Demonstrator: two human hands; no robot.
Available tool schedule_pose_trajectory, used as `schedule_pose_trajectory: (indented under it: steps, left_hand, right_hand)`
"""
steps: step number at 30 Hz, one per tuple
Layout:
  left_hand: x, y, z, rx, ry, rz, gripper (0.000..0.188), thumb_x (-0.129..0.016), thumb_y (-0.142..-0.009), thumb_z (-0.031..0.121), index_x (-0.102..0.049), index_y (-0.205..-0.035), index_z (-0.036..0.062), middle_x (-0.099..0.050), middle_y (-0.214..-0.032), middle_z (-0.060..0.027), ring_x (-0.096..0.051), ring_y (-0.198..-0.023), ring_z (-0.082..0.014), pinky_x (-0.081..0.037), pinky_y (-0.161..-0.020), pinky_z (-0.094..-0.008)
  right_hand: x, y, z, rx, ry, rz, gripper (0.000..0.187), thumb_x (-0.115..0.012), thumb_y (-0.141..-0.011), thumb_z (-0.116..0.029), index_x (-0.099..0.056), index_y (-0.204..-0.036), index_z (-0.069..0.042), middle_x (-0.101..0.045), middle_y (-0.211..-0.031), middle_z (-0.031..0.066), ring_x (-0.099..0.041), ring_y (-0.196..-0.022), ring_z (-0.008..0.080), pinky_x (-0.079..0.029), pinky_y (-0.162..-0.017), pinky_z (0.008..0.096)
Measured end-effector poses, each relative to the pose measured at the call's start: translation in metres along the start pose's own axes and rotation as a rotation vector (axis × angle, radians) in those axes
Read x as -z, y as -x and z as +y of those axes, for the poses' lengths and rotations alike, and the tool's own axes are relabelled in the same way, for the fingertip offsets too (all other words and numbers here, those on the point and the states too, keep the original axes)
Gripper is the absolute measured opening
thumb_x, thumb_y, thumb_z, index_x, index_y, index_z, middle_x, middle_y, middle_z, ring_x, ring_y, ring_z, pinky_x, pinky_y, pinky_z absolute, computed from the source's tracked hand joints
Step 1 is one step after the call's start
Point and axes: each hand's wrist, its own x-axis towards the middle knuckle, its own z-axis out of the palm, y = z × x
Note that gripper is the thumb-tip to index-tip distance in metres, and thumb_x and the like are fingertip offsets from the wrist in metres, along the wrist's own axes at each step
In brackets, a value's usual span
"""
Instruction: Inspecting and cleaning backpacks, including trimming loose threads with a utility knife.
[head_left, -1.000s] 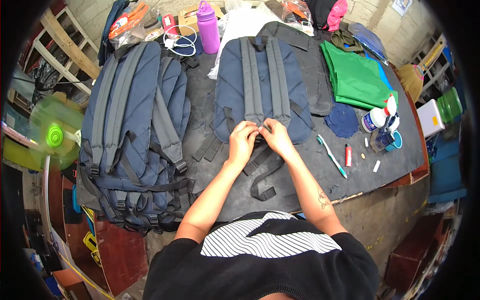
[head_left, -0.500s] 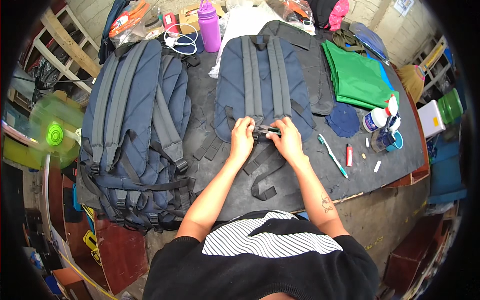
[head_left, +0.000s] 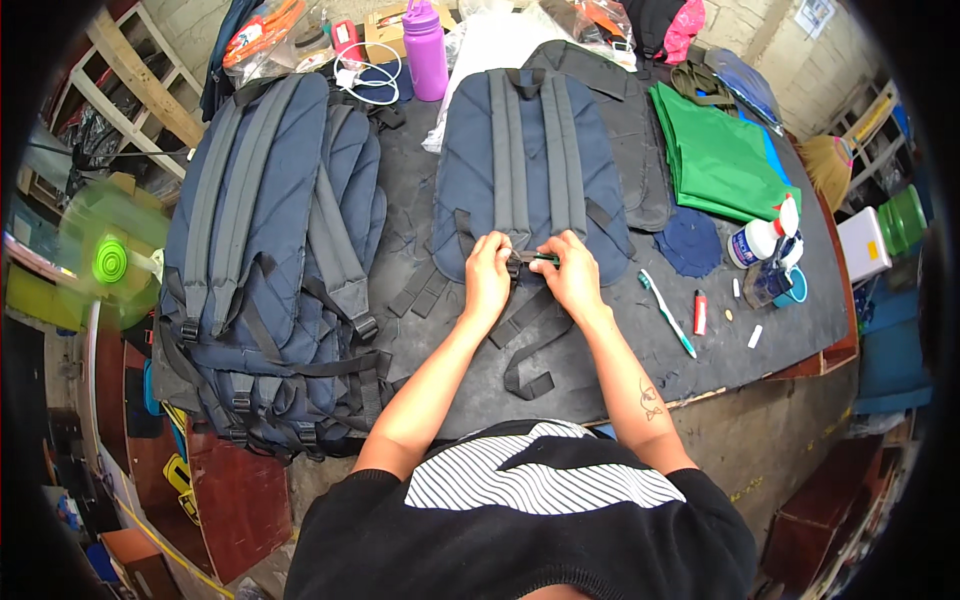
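Observation:
A navy backpack (head_left: 469,160) lies on the table in front of me, its two grey shoulder straps (head_left: 511,150) facing up. At its lower edge my left hand (head_left: 487,275) pinches the bottom end of the left shoulder strap, beside a black buckle (head_left: 514,268). My right hand (head_left: 576,278) is closed around small thread snips (head_left: 544,258) with a dark green handle. Their metal tip points left at the strap end, close to my left fingertips; whether it touches cannot be made out. Loose black webbing (head_left: 530,345) trails from the bag toward me.
Stacked navy backpacks (head_left: 245,230) fill the table's left side. To the right lie a toothbrush (head_left: 667,312), a red lighter (head_left: 700,312), a spray bottle (head_left: 760,240) and folded green fabric (head_left: 720,150). A purple bottle (head_left: 427,55) stands behind. At far left is a green fan (head_left: 110,260).
The snips' metal tip has shifted slightly, now less visible between my fingers. Both hands stay at the strap end; the whole view has moved a little.

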Motion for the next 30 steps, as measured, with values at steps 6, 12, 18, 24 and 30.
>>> schedule_pose_trajectory:
  steps: [6,12,18,24,30]
  left_hand:
    - [-0.001,0.002,-0.012,0.02,0.075,-0.009,0.004,-0.051,-0.087,-0.003,-0.053,-0.091,-0.0039,-0.06,-0.086,-0.0125,-0.06,-0.078,-0.0198,-0.048,-0.074,-0.03]
    - [0.009,0.002,0.001,0.064,0.074,-0.076,0.004,-0.057,-0.085,-0.002,-0.056,-0.082,-0.0054,-0.061,-0.084,-0.0109,-0.063,-0.072,-0.0176,-0.05,-0.067,-0.0274]
    - [0.002,-0.016,0.017,-0.017,-0.652,-0.255,0.007,-0.059,-0.075,0.003,-0.066,-0.074,0.0013,-0.067,-0.083,-0.0126,-0.067,-0.07,-0.0303,-0.053,-0.064,-0.0341]
    - [-0.035,-0.024,0.043,-0.026,-1.102,-0.291,0.011,-0.062,-0.075,0.018,-0.071,-0.073,0.0121,-0.065,-0.077,-0.0073,-0.067,-0.067,-0.0222,-0.05,-0.062,-0.0326]
    - [-0.025,0.01,-0.013,-0.034,-0.652,-0.126,0.019,-0.052,-0.076,-0.001,-0.055,-0.092,-0.0098,-0.051,-0.103,-0.024,-0.053,-0.098,-0.0376,-0.046,-0.082,-0.0446]
  right_hand:
    - [-0.003,-0.001,-0.002,-0.03,-0.015,0.011,0.02,-0.075,-0.069,-0.014,-0.065,-0.083,-0.004,-0.058,-0.081,0.009,-0.06,-0.084,0.0281,-0.048,-0.074,0.0384]
    - [0.004,0.005,0.005,-0.053,0.027,-0.018,0.02,-0.074,-0.072,-0.016,-0.064,-0.083,-0.003,-0.058,-0.084,0.0109,-0.06,-0.087,0.0309,-0.047,-0.076,0.0405]
    - [-0.001,0.006,0.003,-0.205,-0.07,0.092,0.026,-0.069,-0.078,-0.018,-0.059,-0.097,-0.004,-0.061,-0.092,0.0141,-0.059,-0.094,0.0328,-0.046,-0.08,0.0418]
    - [-0.003,0.004,0.007,-0.213,-0.195,0.09,0.027,-0.067,-0.081,-0.02,-0.057,-0.099,-0.003,-0.062,-0.097,0.0147,-0.059,-0.096,0.0332,-0.046,-0.081,0.0409]
    - [0.013,0.014,0.013,-0.148,-0.11,0.162,0.026,-0.07,-0.077,-0.016,-0.061,-0.097,-0.004,-0.06,-0.094,0.0131,-0.058,-0.092,0.0326,-0.045,-0.079,0.0417]
